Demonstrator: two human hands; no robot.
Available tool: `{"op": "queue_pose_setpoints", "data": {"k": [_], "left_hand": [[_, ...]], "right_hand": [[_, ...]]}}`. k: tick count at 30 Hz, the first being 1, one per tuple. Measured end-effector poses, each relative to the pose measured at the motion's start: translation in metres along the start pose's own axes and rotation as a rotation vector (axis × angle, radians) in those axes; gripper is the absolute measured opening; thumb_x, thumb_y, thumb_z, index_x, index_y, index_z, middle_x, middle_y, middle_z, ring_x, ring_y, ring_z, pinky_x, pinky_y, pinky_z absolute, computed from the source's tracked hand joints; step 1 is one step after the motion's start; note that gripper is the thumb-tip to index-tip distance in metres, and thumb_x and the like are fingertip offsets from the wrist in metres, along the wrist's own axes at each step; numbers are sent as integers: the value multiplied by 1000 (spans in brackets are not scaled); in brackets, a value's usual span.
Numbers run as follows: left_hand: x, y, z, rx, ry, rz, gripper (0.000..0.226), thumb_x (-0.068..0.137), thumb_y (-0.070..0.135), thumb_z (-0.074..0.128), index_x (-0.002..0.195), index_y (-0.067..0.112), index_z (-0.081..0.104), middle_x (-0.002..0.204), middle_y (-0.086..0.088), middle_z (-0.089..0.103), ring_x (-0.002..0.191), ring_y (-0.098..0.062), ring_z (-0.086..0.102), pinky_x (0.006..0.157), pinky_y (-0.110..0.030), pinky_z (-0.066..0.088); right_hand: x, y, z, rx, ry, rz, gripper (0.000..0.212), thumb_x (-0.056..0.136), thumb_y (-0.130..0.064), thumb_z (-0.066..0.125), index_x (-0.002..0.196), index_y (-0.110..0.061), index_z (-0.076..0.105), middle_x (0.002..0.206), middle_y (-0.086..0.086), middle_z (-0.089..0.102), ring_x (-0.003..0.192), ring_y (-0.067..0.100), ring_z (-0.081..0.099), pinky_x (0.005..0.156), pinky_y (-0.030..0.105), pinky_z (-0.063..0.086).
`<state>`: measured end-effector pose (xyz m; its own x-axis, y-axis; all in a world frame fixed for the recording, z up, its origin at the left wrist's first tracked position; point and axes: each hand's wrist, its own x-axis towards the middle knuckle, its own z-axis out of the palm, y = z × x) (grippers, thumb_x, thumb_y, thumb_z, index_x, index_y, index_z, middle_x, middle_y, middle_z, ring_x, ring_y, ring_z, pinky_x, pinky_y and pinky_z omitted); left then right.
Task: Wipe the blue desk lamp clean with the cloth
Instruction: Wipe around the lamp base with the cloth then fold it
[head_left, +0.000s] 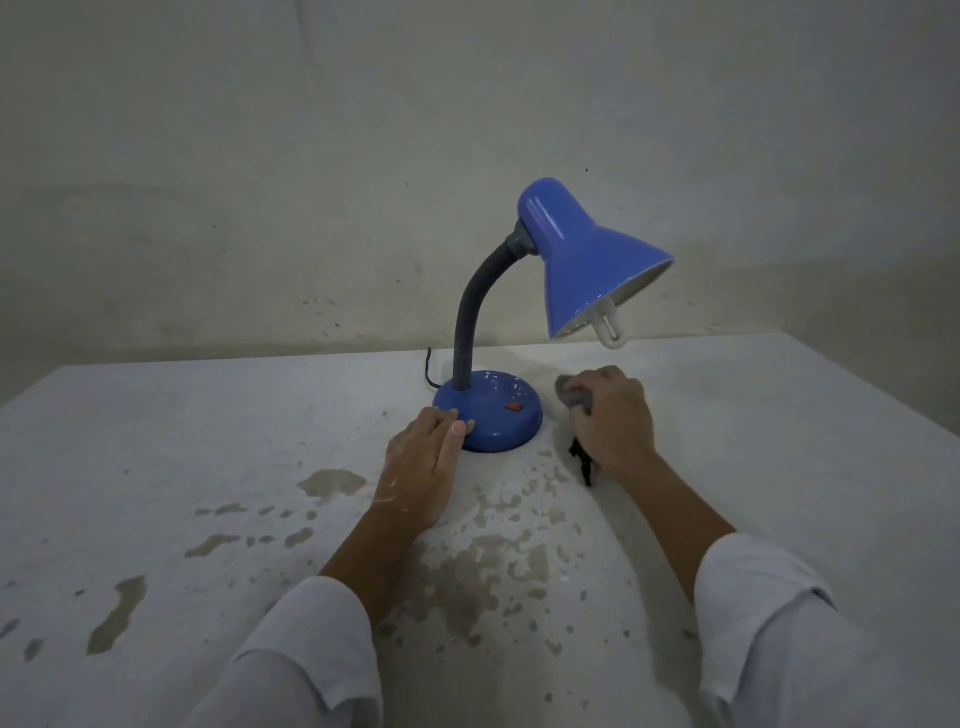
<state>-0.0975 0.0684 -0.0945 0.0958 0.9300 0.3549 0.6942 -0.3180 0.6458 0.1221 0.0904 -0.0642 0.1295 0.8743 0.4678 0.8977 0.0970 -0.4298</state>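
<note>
Blue desk lamp (519, 332) stands upright nr the far edge of the desk (182, 441), roughly mid-width; cord (430, 366) trails off behind the base toward the far edge. Base (491, 413) is a flat round disc w/ a red switch (513, 407) on top. Grey gooseneck (470, 312) rises from the base, arcs over to the person's right; shade (592, 260) opens down and rightward, bulb (610, 325) poking out below its rim. Long axis of the lamp = vertical, shade end tipped right. Left hand (423, 462) lies flat on the desk, fingertips (460, 427) resting on the near-left rim of the base — pressing to steady it, not wrapped round anything. Right hand (613, 415) is clenched over a bunched grey cloth (574, 397), a dark tail hanging out at the wrist side; it sits on the desk just right of the base, close but apart, w/ the shade overhanging it. Key relation: lamp lies left of the cloth hand — base is the nearest surface, reached by a short leftward sweep; shade needs a lift straight up. Judgement: wiping not yet begun; base looks the likely first pass. Desk paint is patchy and worn at the near side.
</note>
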Motion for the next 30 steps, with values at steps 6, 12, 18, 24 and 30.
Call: {"op": "queue_pose_setpoints", "data": {"k": [6, 12, 18, 24, 30], "left_hand": [[2, -7, 4, 156, 51, 7, 40, 99, 35, 27, 124, 24, 55, 131, 0, 48, 118, -16, 44, 103, -31, 31], [6, -6, 7, 175, 25, -145, 44, 97, 42, 26, 125, 18, 50, 124, -1, 54, 113, -16, 47, 102, -33, 34], [6, -3, 4, 144, 31, -182, 45, 98, 41, 27, 124, 14, 50, 124, -4, 53, 113, -18, 47, 102, -33, 35], [6, -4, 2, 128, 71, -208, 47, 98, 41, 26, 124, 12, 52, 124, -6, 54, 114, -20, 46, 103, -34, 33], [9, -6, 2, 165, 72, -232, 49, 96, 45, 34, 130, 12, 47, 129, -7, 52, 118, -21, 46, 104, -35, 32]], "right_hand": [[42, -1, 12, -56, -236, 163, 40, 96, -17, 34, 131, -30, 47, 130, 15, 45, 116, 38, 39, 94, 43, 38], [50, -14, 27, -193, -433, 80, 43, 92, -18, 38, 124, -41, 55, 122, 11, 43, 115, 35, 35, 97, 46, 33], [43, -15, 27, -120, -386, 103, 45, 88, -8, 39, 117, -34, 62, 124, 11, 46, 116, 35, 36, 98, 45, 33], [27, -14, 22, -124, -366, 48, 48, 89, -8, 38, 120, -36, 61, 128, 9, 45, 116, 34, 36, 96, 42, 32], [16, -16, 12, -93, -374, 29, 47, 88, -6, 40, 121, -32, 62, 128, 7, 49, 116, 33, 36, 97, 41, 32]]}}
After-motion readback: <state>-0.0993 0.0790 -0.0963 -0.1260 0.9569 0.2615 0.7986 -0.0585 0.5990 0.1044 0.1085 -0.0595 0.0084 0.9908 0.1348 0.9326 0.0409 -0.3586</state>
